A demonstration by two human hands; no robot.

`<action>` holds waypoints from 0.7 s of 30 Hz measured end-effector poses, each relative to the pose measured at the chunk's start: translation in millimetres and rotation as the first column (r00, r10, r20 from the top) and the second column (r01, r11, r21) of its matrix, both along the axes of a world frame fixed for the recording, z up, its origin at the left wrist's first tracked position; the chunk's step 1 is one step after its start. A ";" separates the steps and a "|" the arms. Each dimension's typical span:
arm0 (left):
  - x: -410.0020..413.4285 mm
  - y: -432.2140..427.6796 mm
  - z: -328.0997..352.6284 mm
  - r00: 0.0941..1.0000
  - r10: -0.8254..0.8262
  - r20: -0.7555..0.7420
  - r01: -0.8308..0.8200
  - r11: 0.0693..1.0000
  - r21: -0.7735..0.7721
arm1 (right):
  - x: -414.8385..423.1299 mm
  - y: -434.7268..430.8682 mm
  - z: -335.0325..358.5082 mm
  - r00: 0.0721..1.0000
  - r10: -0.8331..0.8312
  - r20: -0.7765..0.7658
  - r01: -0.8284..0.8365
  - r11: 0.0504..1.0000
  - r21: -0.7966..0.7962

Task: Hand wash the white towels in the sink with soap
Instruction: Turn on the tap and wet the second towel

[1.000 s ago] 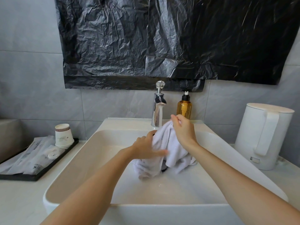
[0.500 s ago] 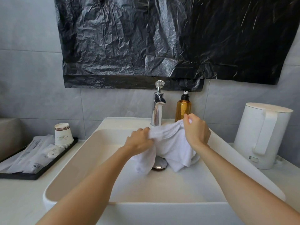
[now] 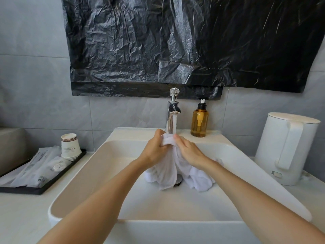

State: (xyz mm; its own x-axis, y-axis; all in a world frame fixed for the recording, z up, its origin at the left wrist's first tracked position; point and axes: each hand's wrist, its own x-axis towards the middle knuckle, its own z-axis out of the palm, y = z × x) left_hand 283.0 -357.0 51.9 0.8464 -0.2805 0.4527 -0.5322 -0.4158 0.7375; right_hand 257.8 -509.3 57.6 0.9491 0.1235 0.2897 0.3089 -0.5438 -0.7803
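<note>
Hanging into the sink (image 3: 105, 164), the white towel (image 3: 167, 171) is gripped at its bunched top by the left hand (image 3: 154, 150) and right hand (image 3: 188, 150), its folds trailing below both.

A white kettle (image 3: 284, 148) stands right of the right hand (image 3: 189, 151); stacked paper cups (image 3: 70, 147) on a black tray (image 3: 21, 190) sit left of the left hand (image 3: 154, 150).

A hotel-like bathroom is indicated by a white rectangular ceramic sink (image 3: 175, 206) against grey wall tiles (image 3: 35, 85), a black tray (image 3: 66, 169) of wrapped toiletries (image 3: 35, 171) and paper cups (image 3: 69, 145) left of the sink, and a white kettle (image 3: 281, 150) right of it.
</note>
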 end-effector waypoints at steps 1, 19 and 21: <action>1.2 0.1 0.6 1.000 0.006 -0.011 -0.006 1.000 -0.002 | -1.4 -0.1 3.7 0.999 -0.041 0.026 0.041 0.999 -0.013; 2.2 13.0 3.1 0.924 -0.013 -0.382 0.062 0.991 0.117 | 7.6 -20.9 17.0 0.833 -0.455 0.315 0.351 0.875 0.334; 1.9 13.3 8.9 0.939 -0.010 -0.345 -0.020 0.996 -0.082 | 11.2 -32.7 11.2 0.820 -0.502 0.276 0.455 0.863 0.218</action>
State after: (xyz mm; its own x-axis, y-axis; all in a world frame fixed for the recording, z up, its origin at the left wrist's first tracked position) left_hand 284.9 -343.8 60.8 0.9559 -0.2501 0.1541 -0.2371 -0.3475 0.9072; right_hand 269.1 -542.0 68.8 0.7335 -0.3853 0.5600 0.2769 -0.5830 -0.7638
